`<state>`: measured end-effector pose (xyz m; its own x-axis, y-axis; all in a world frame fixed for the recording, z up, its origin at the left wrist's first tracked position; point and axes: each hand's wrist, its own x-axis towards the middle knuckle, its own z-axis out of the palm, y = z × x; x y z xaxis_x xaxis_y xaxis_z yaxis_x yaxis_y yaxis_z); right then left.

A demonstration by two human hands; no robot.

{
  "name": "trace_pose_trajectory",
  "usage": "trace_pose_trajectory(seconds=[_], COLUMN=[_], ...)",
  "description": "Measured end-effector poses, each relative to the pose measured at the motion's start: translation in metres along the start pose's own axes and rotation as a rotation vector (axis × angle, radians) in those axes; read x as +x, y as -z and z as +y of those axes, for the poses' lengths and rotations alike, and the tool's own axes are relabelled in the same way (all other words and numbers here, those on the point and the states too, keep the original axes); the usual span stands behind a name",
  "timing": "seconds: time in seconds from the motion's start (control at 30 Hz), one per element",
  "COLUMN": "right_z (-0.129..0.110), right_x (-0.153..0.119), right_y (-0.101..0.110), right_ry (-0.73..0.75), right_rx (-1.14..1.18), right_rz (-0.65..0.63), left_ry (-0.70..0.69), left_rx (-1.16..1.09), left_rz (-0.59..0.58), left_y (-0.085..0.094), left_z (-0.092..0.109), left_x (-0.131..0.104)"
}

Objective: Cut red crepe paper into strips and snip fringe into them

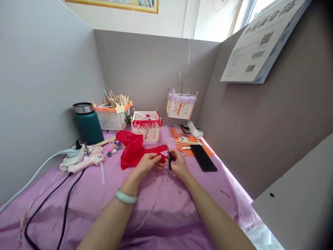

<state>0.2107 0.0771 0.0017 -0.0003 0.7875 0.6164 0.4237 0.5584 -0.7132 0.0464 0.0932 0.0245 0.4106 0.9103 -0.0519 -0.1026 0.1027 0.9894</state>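
My left hand [148,163] pinches the end of a thin red cloth [131,152], which spreads out loosely to the left and back on the table. In my right hand [179,166] is a pair of scissors [170,162] with black handles, the blades pointing away from me beside the red strip. Whether the blades touch the cloth I cannot tell. Just behind the cloth stands a white paper lantern [146,133] with a wooden stick frame and a red fringe around its top.
A green bottle [90,126], a box of sticks [111,118] and a pink glue gun [85,165] with cables lie left. At right are a black phone [203,158], orange sheets [208,150] and wooden sticks [186,142]. A purple-fringed lantern [181,107] hangs behind. Grey partitions [156,69] enclose the table.
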Motion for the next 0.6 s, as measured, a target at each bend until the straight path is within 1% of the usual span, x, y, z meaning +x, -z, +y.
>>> trace_pose_trajectory(seconds=[0.17,0.3,0.47,0.6], right_z=[0.0032,0.0045,0.0057,0.0066], right_x=[0.0008,0.0007,0.0020,0.0037], right_y=[-0.0008,-0.0018,-0.0030,-0.0025], right_ry=[-0.050,-0.068,-0.086,-0.111], right_rx=[0.057,0.117,0.181,0.184], right_rz=[-0.005,-0.003,-0.003,0.009], left_ry=[-0.002,0.011,0.020,0.032], left_rx=[0.028,0.051,0.034,-0.013], left_rz=[-0.005,0.018,0.023,0.060], left_y=[0.0019,0.0023,0.0026,0.0040], left_z=[0.0031,0.0050,0.0047,0.0049], left_x=[-0.0028,-0.0037,-0.0031,-0.0028])
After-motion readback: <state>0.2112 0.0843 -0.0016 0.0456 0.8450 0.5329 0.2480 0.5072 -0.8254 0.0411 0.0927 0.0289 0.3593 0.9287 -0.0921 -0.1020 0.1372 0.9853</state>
